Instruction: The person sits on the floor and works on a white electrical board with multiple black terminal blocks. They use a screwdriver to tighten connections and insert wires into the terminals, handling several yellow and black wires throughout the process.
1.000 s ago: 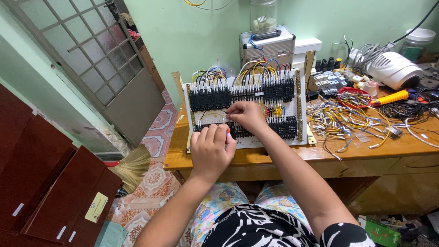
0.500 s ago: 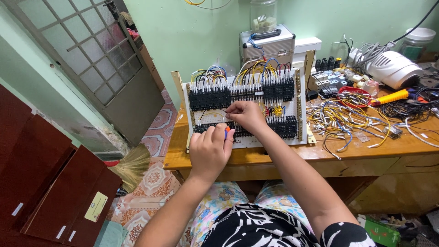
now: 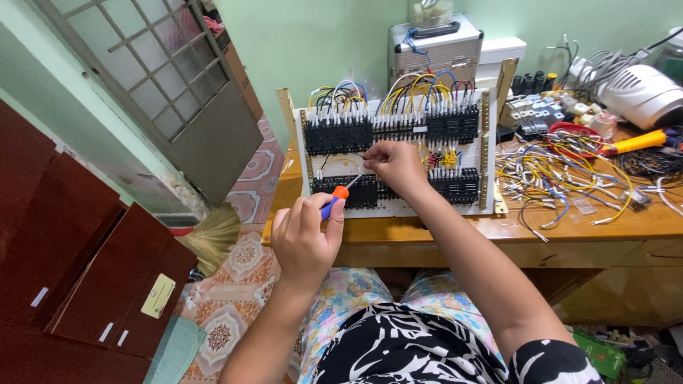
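A small screwdriver (image 3: 339,197) with an orange and blue handle is gripped in the left hand (image 3: 307,238), fingers wrapped tight around it, and its tip is aimed up at the white panel (image 3: 398,153) that's propped up tilted on the wooden surface (image 3: 455,231). The right hand (image 3: 395,165) is pinched shut on what looks like a thin wire end (image 3: 361,156) right at the panel face, between the upper row of black terminal blocks (image 3: 388,129) and the lower row (image 3: 398,188); too small for more to be made out. The two hands are kept apart, the right one higher up and touching the board, the left one nearer the body.

Yellow, blue and white wires (image 3: 413,85) are looped over the top of the panel. Off to the right, a messy pile of loose cut wires (image 3: 562,178) is spread over the surface, with a yellow-handled tool (image 3: 637,142) beside it. A grey case (image 3: 435,46) is parked behind the panel against the green wall.
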